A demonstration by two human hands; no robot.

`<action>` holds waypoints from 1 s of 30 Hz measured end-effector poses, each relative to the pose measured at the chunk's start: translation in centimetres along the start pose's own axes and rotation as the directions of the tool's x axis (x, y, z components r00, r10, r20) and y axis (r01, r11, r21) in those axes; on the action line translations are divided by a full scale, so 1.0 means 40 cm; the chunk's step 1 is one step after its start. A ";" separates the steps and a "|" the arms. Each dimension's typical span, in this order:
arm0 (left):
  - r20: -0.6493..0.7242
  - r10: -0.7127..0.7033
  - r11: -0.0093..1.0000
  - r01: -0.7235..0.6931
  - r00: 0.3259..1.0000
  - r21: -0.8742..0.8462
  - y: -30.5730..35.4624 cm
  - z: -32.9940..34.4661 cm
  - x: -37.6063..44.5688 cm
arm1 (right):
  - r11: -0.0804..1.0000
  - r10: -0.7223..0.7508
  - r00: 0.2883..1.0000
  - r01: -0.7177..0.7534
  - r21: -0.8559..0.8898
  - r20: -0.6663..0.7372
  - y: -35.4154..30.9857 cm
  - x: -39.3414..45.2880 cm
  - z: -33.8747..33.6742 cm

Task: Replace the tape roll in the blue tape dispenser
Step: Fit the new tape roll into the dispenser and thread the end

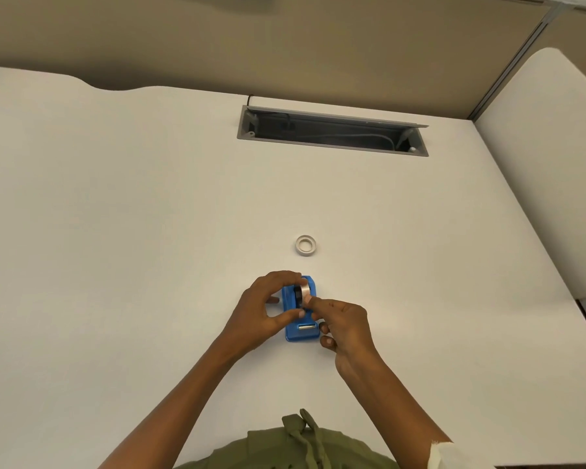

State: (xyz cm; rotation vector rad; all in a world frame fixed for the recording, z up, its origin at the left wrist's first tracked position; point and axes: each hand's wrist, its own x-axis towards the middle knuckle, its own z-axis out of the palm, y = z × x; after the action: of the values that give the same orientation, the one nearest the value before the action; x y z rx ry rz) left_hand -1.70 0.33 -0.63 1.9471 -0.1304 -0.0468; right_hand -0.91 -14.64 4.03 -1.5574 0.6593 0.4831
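On white desk [149,231], both hands on blue tape dispenser [301,328], roll [304,290] seemingly seated

A white desk [149,214] carries 2 things: a blue tape dispenser [301,328] near, and what looks like a spent tape ring [305,245] just beyond.

Tape dispenser [301,313] on table [115,214] toward near edge, tape roll [303,290] seated in its far half, spare ring [305,245] just behind it, cable tray [332,131] recessed near far edge, hands either side: left hand [264,309], right hand [344,324]
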 end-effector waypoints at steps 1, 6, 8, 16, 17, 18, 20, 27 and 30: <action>0.033 -0.005 1.000 0.005 0.999 0.001 -0.003 -0.005 -0.003 | 1.000 0.003 1.000 -0.003 0.001 -0.003 0.001 0.000 0.001; 0.110 -0.025 1.000 0.023 0.994 0.019 -0.004 -0.011 -0.011 | 1.000 0.007 1.000 -0.007 -0.001 -0.021 0.008 0.000 0.006; 0.107 -0.010 0.999 0.006 0.994 0.035 -0.005 -0.007 -0.013 | 1.000 -0.004 1.000 0.004 0.000 -0.025 0.009 -0.003 0.008; 0.081 0.012 0.998 -0.018 0.997 0.066 -0.012 0.002 -0.014 | 0.999 -0.054 0.998 0.054 -0.010 -0.038 0.023 -0.010 0.004; 0.078 0.014 0.998 -0.019 0.997 0.066 -0.014 0.003 -0.015 | 0.998 -0.059 0.998 0.059 -0.002 -0.036 0.025 -0.010 0.003; 0.075 0.017 0.998 -0.022 0.997 0.066 -0.014 0.005 -0.016 | 0.998 -0.061 0.997 0.061 0.002 -0.039 0.025 -0.011 0.002; 0.074 0.021 0.998 -0.026 0.997 0.064 -0.016 0.006 -0.017 | 0.998 -0.056 0.997 0.056 0.001 -0.046 0.026 -0.012 0.002; 0.140 0.048 0.985 -0.070 0.989 0.157 -0.032 0.006 -0.018 | 0.998 -0.063 0.996 0.065 0.025 -0.064 0.036 -0.019 -0.003; 0.116 0.029 0.985 -0.048 0.993 0.164 -0.043 0.011 -0.023 | 0.997 -0.064 0.996 0.067 0.039 -0.067 0.045 -0.024 -0.004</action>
State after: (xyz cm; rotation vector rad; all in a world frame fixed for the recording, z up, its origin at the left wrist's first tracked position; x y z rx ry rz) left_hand -2.51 0.64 -2.40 2.1090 -0.2540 -0.1246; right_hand -2.81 -14.71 3.33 -1.5560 0.6618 0.3686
